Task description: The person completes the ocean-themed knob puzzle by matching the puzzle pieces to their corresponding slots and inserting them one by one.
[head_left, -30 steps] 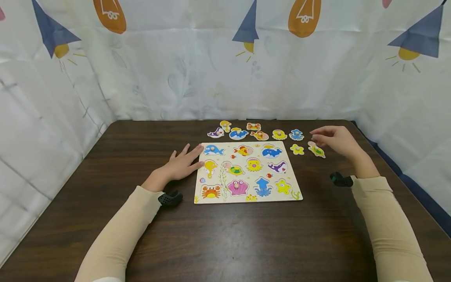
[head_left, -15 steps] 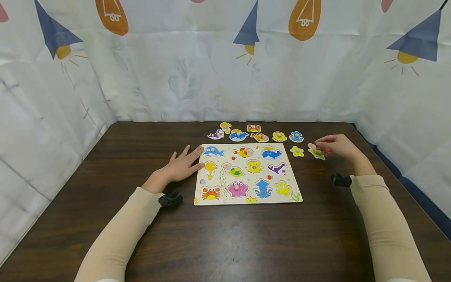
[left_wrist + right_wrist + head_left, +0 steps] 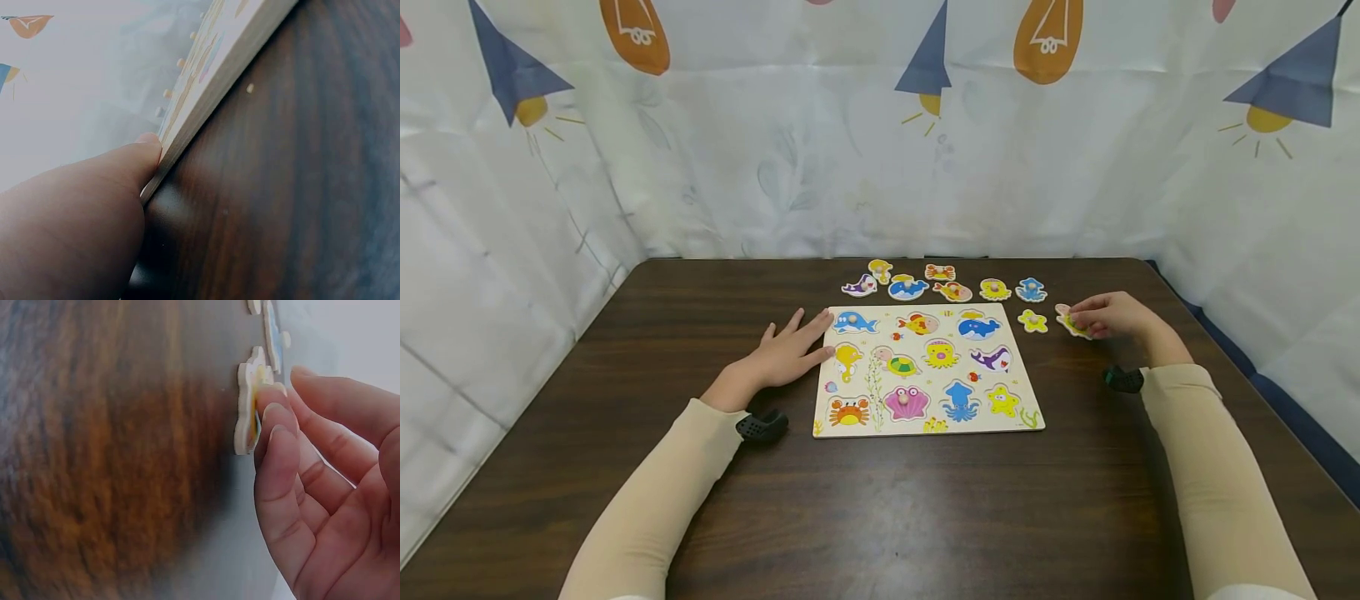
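Observation:
In the head view a sea-animal puzzle board [image 3: 925, 381] lies flat on the table. My left hand [image 3: 784, 354] rests at its left edge with fingers spread; the thumb [image 3: 134, 164] touches that edge in the left wrist view. At the right, my right hand [image 3: 1116, 318] has its fingers curled at the turtle puzzle piece [image 3: 1063, 313], seemingly pinching its knob. The right wrist view shows the fingertips against the turtle piece [image 3: 244, 412], which lies on or just at the table; the knob is hidden.
Behind the board lie loose pieces, among them a blue whale [image 3: 907, 288], a crab [image 3: 940, 272], an octopus [image 3: 995, 289] and a squid [image 3: 1031, 290]. A starfish piece [image 3: 1032, 322] lies left of the turtle. A white curtain [image 3: 850, 167] hangs behind the dark table [image 3: 880, 517].
My right hand has come down and slightly toward me from beside the turtle piece onto it, covering more of it. The left hand and the board have stayed put.

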{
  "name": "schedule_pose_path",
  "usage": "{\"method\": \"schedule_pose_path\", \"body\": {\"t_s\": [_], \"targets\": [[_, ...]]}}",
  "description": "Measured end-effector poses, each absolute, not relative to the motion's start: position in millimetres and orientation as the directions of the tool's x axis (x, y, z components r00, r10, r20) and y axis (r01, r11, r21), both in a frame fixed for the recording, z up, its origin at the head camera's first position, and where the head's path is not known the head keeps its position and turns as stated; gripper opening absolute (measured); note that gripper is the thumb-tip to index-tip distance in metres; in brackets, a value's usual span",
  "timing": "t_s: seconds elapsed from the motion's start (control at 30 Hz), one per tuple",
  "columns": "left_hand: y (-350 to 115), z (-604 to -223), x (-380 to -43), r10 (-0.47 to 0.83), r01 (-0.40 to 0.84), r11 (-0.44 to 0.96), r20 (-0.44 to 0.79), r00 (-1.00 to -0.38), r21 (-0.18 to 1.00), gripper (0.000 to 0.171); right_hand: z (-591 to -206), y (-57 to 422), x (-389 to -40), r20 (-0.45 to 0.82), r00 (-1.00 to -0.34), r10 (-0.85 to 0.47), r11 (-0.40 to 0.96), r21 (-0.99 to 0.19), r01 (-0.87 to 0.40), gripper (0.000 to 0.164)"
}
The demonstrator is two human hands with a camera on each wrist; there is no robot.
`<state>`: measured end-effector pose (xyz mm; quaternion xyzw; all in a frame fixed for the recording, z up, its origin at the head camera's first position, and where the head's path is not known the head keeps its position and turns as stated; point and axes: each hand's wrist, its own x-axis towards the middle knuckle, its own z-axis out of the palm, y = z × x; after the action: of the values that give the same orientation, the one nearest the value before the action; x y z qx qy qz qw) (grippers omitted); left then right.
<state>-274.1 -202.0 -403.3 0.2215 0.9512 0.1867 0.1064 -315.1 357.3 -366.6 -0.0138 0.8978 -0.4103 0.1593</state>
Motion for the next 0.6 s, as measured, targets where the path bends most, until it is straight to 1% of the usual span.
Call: {"method": "schedule_pose_path", "body": {"t_s": [0.37,0.6], "targets": [[-202.5,-404.6,-275.5,0.464,0.386,0.833,-0.120,-0.878,0.395,0.075,-375.2,357.6,-320.2,-0.251,-0.954,-0.161,0.661,-0.745,0.084,0.044],[-201.5,-404.0,-275.9,0.464,0.383,0.830,-0.122,-0.877,0.406,0.076,-377.0,356.4,-323.4,-0.230,-0.962,-0.144,0.697,-0.714,0.066,0.042]]}}
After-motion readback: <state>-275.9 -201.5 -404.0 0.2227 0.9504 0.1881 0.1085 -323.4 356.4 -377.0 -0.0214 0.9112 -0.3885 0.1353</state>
